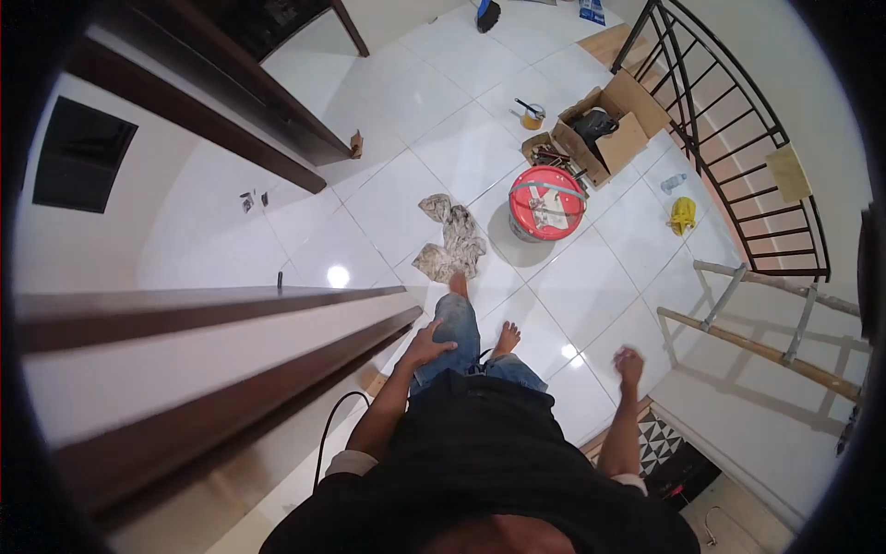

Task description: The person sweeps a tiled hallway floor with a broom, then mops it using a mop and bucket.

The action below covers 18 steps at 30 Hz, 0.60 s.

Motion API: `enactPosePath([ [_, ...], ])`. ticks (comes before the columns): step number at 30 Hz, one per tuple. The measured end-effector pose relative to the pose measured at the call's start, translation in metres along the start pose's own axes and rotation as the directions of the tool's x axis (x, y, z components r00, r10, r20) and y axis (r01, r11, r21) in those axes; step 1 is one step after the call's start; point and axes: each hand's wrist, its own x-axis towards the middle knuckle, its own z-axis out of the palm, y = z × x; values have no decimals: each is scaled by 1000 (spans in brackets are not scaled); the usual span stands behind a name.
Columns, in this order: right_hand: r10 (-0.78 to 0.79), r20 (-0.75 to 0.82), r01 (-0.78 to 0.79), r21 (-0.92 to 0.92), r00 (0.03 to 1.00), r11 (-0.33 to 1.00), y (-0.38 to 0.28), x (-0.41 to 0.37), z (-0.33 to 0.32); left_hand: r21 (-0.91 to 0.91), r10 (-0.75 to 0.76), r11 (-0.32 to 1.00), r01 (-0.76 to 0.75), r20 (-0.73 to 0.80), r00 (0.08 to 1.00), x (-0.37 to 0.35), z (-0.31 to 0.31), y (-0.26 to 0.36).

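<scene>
My left hand (431, 344) is beside my thigh, over the jeans (455, 325), its fingers apart and nothing in it. Out to the right, my right hand (629, 365) hangs over the tiled floor; its fingers look curled and blurred, and whether they hold anything is not visible. In front of my bare foot lies a crumpled, stained cloth (459, 242), which the foot touches or nearly touches. A bucket with a red lid (526, 214) stands ahead to the right, with a pale flat piece on top.
Beyond the bucket are an open cardboard box (623, 145) and a yellow-orange container (532, 120). A yellow bundle (683, 215) and a plastic bottle (675, 183) lie near the dark railing (729, 138). A ladder (752, 347) is at right; brown door frames (221, 319) at left.
</scene>
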Motion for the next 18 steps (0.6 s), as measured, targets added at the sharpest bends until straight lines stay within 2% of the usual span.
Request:
enactPosePath([
  [2, -53, -90, 66, 145, 995, 987, -210, 121, 102, 5, 42, 999, -42, -21, 999, 170, -104, 43],
  [4, -83, -136, 111, 212, 987, 971, -401, 236, 234, 30, -60, 998, 58, 35, 998, 337, -250, 104],
  [5, -95, -109, 118, 233, 989, 965, -478, 277, 293, 140, -54, 989, 47, 47, 997, 417, -315, 116],
  [7, -102, -53, 112, 275, 993, 955, -600, 354, 428, 175, -49, 984, 41, 44, 998, 567, -498, 180],
  [8, -91, -20, 93, 242, 996, 966, -664, 390, 515, 208, -63, 977, 50, 54, 997, 641, -592, 211],
  [9, -25, 82, -3, 321, 996, 947, -715, 412, 597, 261, 2, 965, 0, -7, 1000, 698, -698, 268],
  [10, 61, 215, -105, 201, 975, 974, -775, 435, 667, 224, 118, 970, -93, -103, 988, 770, -780, 308],
  [11, 25, 429, -105, 163, 903, 981, -820, 462, 716, 84, 44, 996, -26, -222, 974, 819, -855, 383],
  [12, 168, 544, -107, -142, 822, 984, -882, 495, 757, 92, 44, 995, -24, -219, 975, 889, -916, 423],
  [13, -213, 542, 471, -397, 813, 788, -901, 533, 791, -68, 15, 997, -36, -296, 955, 964, -969, 459],
  [14, -63, 710, 468, -392, 701, 792, -848, 602, 824, -226, -28, 972, -60, -365, 930, 1032, -1021, 500],
  [15, -58, 705, 454, -389, 707, 801, -872, 651, 872, -210, -8, 974, -86, -410, 912, 1089, -1079, 554],
  [16, -168, 571, 429, -360, 804, 828, -905, 693, 916, -192, 13, 975, -112, -452, 892, 1135, -1136, 605],
  [17, -275, 415, 425, -328, 867, 844, -940, 746, 953, -187, 54, 968, -167, -492, 869, 1176, -1188, 653],
  [18, -366, 239, 426, -295, 899, 855, -984, 796, 982, -134, 96, 971, -197, -536, 838, 1222, -1223, 673],
])
